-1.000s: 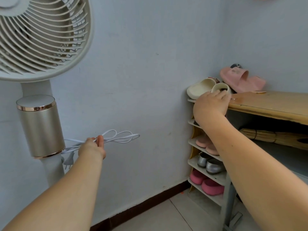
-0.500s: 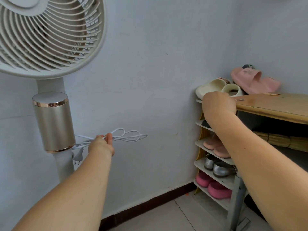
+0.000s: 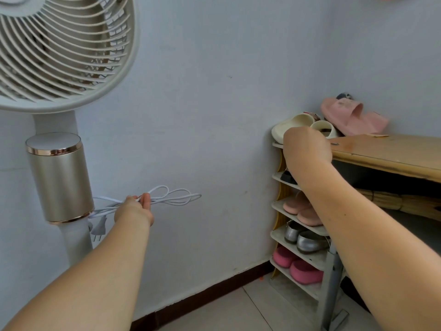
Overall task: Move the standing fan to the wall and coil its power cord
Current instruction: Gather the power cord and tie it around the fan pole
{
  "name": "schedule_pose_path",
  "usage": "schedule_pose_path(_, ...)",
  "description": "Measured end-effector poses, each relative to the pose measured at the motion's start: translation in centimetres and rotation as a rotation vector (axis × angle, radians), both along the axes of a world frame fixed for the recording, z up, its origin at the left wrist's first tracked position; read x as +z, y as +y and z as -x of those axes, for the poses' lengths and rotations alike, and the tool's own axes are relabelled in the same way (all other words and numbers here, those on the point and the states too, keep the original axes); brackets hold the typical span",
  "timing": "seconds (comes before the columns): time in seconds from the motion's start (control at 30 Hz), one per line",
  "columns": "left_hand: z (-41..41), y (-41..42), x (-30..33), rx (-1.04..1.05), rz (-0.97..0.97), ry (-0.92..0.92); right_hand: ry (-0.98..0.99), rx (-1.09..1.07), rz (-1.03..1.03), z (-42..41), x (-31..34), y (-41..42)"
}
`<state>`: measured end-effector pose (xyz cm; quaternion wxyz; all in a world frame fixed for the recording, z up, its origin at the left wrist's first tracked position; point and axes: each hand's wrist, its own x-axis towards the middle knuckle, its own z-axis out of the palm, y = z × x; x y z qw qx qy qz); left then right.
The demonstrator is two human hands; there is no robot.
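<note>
The white standing fan [image 3: 59,51] stands at the left, close to the pale wall [image 3: 210,91], with a gold cylinder [image 3: 59,177] on its pole. My left hand [image 3: 134,210] is shut on the white power cord [image 3: 176,198], gathered into several loops that stick out to the right. The plug [image 3: 100,226] dangles beside the pole. My right hand [image 3: 306,149] is stretched to the corner of a wooden table [image 3: 386,151], fingers curled shut with its back towards me. I see nothing in it.
A narrow shoe rack [image 3: 276,235] stands in the corner under my right arm, with several pairs on its shelves. Cream slippers [image 3: 296,126] and pink slippers [image 3: 353,115] lie on top. The floor [image 3: 238,311] is tiled, with a dark skirting along the wall.
My right hand's fingers, spread flat on the table edge a second ago, have curled shut. The view has shifted left. My left hand keeps the cord loops.
</note>
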<state>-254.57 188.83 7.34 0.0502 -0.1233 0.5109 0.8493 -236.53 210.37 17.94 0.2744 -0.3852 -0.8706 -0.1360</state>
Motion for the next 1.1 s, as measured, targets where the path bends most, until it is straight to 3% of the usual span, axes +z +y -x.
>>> schedule_pose_path(0.07, 1.1, -0.1, -0.6, 0.068, -0.092, -0.047, 0.043, 0.046, 0.014, -0.1, 0.2, 0.3)
schedule_pose_path(0.13, 0.4, -0.1, -0.7, 0.094, 0.108, 0.025, 0.037, 0.037, 0.039, -0.3, 0.6, 0.2)
schedule_pose_path(0.27, 0.3, 0.2, -0.3, 0.021, -0.401, -0.091, 0.084, 0.127, -0.003, -0.5, 0.6, -1.0)
schedule_pose_path(0.33, 0.2, -0.5, -0.7, 0.073, -0.477, -0.088, 0.172, 0.306, 0.017, 0.6, 0.3, -2.3)
schedule_pose_path(0.53, 0.2, -1.3, -0.4, 0.014, -0.546, -0.189, 0.256, 0.943, 0.654, 7.0, -1.2, -9.3)
schedule_pose_path(0.63, 0.2, -1.9, -0.8, -0.017, -0.558, -0.177, 0.242, 1.124, 0.947, 10.0, -2.8, -12.6)
schedule_pose_path(0.73, 0.1, -2.3, -1.2, -0.022, -0.543, -0.13, 0.158, 1.207, 1.084, 13.2, -4.3, -14.7)
schedule_pose_path(1.1, 0.9, -3.1, -3.5, -0.089, -0.497, -0.016, 0.053, 1.206, 1.003, 18.1, -8.4, -15.8)
